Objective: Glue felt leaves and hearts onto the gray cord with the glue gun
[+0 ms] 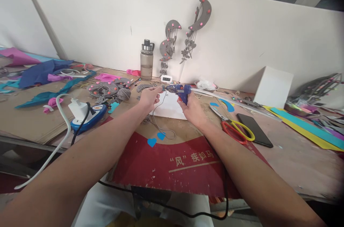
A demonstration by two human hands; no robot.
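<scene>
My right hand (192, 107) is wrapped round the handle of a blue hot glue gun (182, 91), whose nozzle points left. My left hand (150, 98) pinches a small grey piece (163, 88) right by that nozzle; its exact shape is too small to make out. From it a grey yarn (156, 112) hangs down and loops on the cardboard. Under both hands lies a white sheet (172, 107). Two blue paper hearts (152, 142) rest nearer to me on the cardboard (161, 162), which has a red printed part.
Scissors (236, 130) and a black phone (254, 130) lie right. A blue power strip (90, 117) with a white plug stands left, near a grey yarn ball (123, 93). A water bottle (146, 60) stands behind; grey moon ornaments (202, 15) hang on the wall. The gun's black cord (188, 214) droops by my lap.
</scene>
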